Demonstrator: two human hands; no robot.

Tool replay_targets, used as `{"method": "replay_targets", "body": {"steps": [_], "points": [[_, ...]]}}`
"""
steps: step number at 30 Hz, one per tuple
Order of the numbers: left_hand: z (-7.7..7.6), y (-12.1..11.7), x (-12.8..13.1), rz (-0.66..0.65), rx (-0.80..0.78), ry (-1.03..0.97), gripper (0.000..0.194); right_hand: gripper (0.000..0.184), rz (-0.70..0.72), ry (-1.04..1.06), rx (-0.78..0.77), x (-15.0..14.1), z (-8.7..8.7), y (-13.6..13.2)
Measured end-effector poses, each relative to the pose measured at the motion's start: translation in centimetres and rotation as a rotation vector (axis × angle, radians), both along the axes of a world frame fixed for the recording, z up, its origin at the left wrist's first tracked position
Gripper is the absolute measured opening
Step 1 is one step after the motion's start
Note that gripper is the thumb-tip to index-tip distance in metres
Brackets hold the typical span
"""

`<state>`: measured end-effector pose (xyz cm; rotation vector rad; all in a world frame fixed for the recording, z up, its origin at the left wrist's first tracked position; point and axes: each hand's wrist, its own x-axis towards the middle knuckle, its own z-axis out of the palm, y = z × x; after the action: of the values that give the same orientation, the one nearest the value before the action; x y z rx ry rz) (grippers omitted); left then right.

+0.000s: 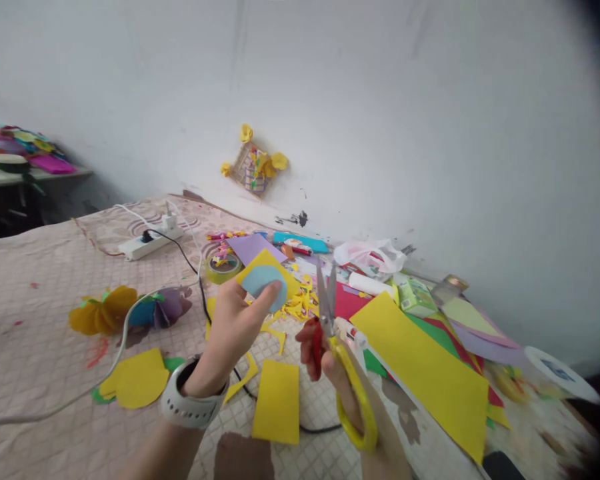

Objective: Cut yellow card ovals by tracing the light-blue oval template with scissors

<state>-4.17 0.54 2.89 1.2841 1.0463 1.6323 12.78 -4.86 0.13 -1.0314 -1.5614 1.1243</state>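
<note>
Between the thumb and fingers of my left hand [237,327] is a yellow paper piece [267,258], with a light blue paper circle [260,277] pressed on top of it by the thumb. My right hand [330,363] grips scissors [363,420] with one red and one yellow handle loop. Their blades point up and stand slightly apart, to the right of the paper and not touching it. Below, between my hands, a yellow paper rectangle [276,402] lies on the cloth. Yellow cut-outs [141,380] lie left of my left wrist, over some green paper.
A white power strip [150,245] and cables cross the left side. Orange and purple paper pompoms [103,311] lie nearby. Yellow scraps [300,303], clear tape [223,267], a large yellow sheet [420,370], a green box [416,295] and a plastic bag [370,257] cover the right and back.
</note>
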Motion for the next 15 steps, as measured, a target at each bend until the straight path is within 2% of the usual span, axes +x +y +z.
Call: {"method": "replay_targets", "body": {"steps": [3, 7, 10, 15], "points": [[0.2, 0.1, -1.0, 0.139, 0.051, -0.09, 0.011, 0.046, 0.059, -0.028, -0.058, -1.2, -0.8, -0.2], [0.4, 0.0, -1.4, 0.23, 0.086, -0.151, 0.011, 0.057, 0.173, -0.084, -0.117, -1.8, -2.6, 0.5], [0.5, -0.2, -1.4, 0.227, 0.109, -0.175, 0.009, 0.058, 0.178, -0.098, -0.129, -1.7, -3.0, 0.6], [0.6, -0.6, -1.0, 0.178, 0.093, -0.174, 0.005, 0.049, 0.181, -0.094, -0.115, -1.7, -2.1, -0.1]]}}
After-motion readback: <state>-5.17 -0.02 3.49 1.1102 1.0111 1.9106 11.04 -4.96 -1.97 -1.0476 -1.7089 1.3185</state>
